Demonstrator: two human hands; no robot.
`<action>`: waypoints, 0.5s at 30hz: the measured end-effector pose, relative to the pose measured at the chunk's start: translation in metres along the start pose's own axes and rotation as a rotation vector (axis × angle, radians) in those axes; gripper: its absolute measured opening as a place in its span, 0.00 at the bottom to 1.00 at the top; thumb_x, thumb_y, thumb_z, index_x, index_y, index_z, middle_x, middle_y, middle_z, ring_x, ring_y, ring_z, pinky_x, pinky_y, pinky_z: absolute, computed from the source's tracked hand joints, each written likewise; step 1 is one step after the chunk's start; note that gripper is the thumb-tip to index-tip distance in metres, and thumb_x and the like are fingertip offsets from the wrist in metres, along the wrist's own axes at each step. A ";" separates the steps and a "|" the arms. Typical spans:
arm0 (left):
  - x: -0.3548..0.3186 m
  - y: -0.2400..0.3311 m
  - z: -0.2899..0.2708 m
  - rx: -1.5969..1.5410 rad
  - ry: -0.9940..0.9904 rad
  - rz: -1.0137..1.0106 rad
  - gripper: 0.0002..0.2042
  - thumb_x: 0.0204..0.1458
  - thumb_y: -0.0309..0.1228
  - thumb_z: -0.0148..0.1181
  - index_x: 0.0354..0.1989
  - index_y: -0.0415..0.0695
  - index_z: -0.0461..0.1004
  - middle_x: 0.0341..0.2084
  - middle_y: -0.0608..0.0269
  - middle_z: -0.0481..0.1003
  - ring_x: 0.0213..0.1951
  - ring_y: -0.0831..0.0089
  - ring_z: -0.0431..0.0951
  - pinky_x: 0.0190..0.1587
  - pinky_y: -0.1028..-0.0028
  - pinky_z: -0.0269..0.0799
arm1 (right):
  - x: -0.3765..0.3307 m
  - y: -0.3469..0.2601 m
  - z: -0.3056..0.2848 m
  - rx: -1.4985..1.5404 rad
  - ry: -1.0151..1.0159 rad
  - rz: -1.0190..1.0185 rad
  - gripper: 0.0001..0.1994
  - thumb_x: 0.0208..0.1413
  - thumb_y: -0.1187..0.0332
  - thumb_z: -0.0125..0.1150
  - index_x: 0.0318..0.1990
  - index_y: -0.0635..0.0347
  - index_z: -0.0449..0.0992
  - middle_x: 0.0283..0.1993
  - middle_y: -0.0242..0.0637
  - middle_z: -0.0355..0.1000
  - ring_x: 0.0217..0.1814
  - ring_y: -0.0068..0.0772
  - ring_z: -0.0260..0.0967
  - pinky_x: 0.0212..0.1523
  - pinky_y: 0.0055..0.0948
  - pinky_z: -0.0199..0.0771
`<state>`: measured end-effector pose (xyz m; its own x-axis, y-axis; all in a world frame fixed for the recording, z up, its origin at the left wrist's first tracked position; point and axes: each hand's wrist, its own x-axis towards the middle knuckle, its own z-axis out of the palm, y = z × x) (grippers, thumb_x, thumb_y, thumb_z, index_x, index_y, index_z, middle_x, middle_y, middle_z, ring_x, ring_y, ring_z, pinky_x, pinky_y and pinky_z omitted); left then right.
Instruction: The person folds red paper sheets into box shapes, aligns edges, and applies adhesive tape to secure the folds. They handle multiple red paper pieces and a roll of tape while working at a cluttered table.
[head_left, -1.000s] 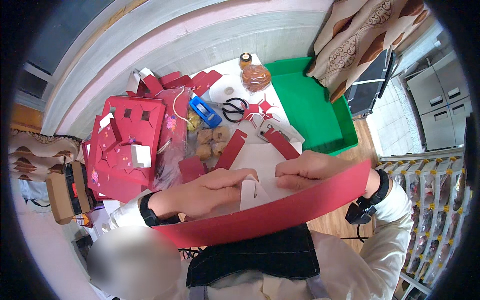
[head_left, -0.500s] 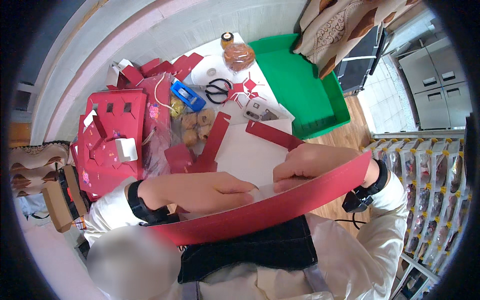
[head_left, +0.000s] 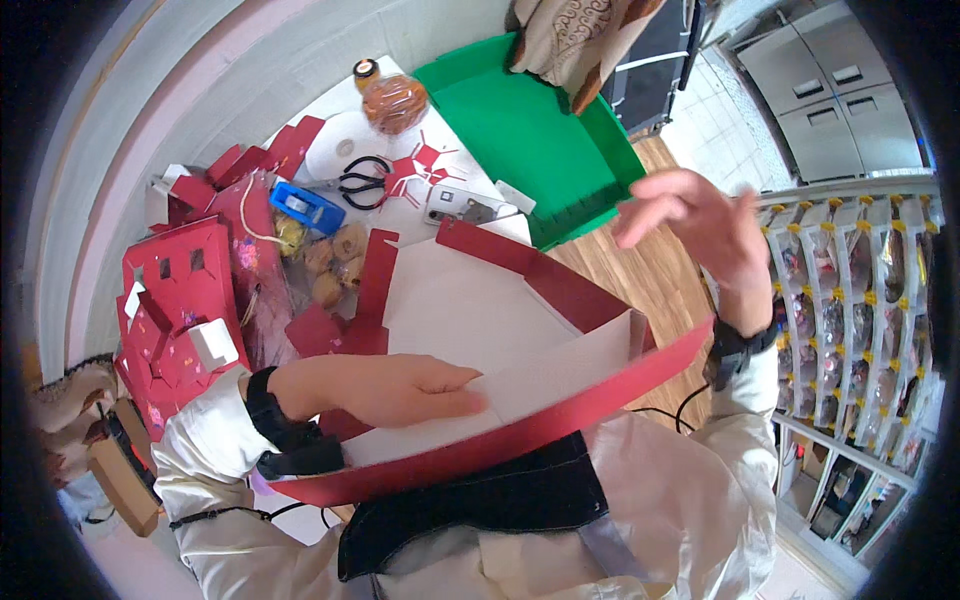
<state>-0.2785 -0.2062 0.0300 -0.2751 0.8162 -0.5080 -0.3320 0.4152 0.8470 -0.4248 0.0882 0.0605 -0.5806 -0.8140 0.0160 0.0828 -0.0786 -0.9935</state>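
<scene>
White tabletop (head_left: 470, 310) against a pale curved wall carries the work, and most of its near half is covered by a large red card sheet (head_left: 520, 430) with a white inner face, its edges folded up into low walls. The sheet's long axis runs from lower left to upper right, with the near red wall rising towards the person's right.

The left hand (head_left: 400, 388) lies flat on the white face near the sheet's left end, palm down, fingers pressed together and pointing right along that axis. The right hand (head_left: 690, 215) is lifted clear above the floor beyond the table edge, fingers spread and holding nothing; the sheet's raised right corner (head_left: 632, 335) lies below it and to its left, so the left hand is the one in contact.

Further out lie black scissors (head_left: 362, 180), a blue tape dispenser (head_left: 305, 207), a stack of red cut-out boxes (head_left: 175, 310) and a green tray (head_left: 520, 130).
</scene>
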 end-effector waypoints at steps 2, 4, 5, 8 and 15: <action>0.004 0.001 -0.004 -0.038 -0.081 -0.054 0.25 0.66 0.46 0.39 0.57 0.33 0.63 0.44 0.40 0.72 0.45 0.57 0.72 0.53 0.67 0.65 | -0.021 -0.018 0.012 -0.336 -0.025 -0.069 0.47 0.48 0.28 0.48 0.57 0.69 0.65 0.52 0.53 0.71 0.57 0.48 0.69 0.62 0.43 0.60; 0.008 -0.008 -0.002 0.015 -0.095 0.027 0.25 0.66 0.46 0.38 0.56 0.33 0.63 0.44 0.40 0.72 0.45 0.55 0.72 0.52 0.66 0.65 | -0.034 -0.031 0.035 -0.838 -0.088 -0.128 0.47 0.40 0.35 0.65 0.57 0.69 0.65 0.56 0.53 0.69 0.60 0.52 0.66 0.62 0.46 0.60; 0.005 -0.013 0.004 0.018 -0.071 0.057 0.25 0.66 0.46 0.38 0.56 0.33 0.63 0.43 0.40 0.72 0.44 0.55 0.72 0.52 0.65 0.66 | -0.028 -0.047 0.042 -1.126 -0.168 -0.120 0.47 0.36 0.39 0.70 0.58 0.69 0.65 0.58 0.52 0.68 0.62 0.53 0.64 0.62 0.47 0.60; 0.005 -0.002 0.000 0.121 -0.060 -0.080 0.26 0.66 0.46 0.38 0.56 0.32 0.63 0.46 0.38 0.71 0.46 0.52 0.72 0.52 0.65 0.66 | -0.029 -0.076 0.058 -1.384 -0.191 -0.132 0.33 0.38 0.45 0.68 0.49 0.58 0.73 0.51 0.41 0.73 0.57 0.48 0.69 0.60 0.54 0.61; 0.003 -0.007 -0.019 0.116 -0.084 0.055 0.27 0.66 0.43 0.39 0.62 0.31 0.56 0.57 0.40 0.66 0.58 0.54 0.67 0.61 0.68 0.60 | -0.017 -0.061 0.079 -1.775 -0.058 -0.163 0.23 0.40 0.56 0.64 0.46 0.53 0.76 0.47 0.37 0.74 0.53 0.40 0.71 0.61 0.50 0.62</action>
<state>-0.2940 -0.2144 0.0192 -0.2118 0.8677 -0.4498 -0.2104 0.4090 0.8880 -0.3563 0.0618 0.1295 -0.4632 -0.8825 0.0815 -0.8771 0.4697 0.1005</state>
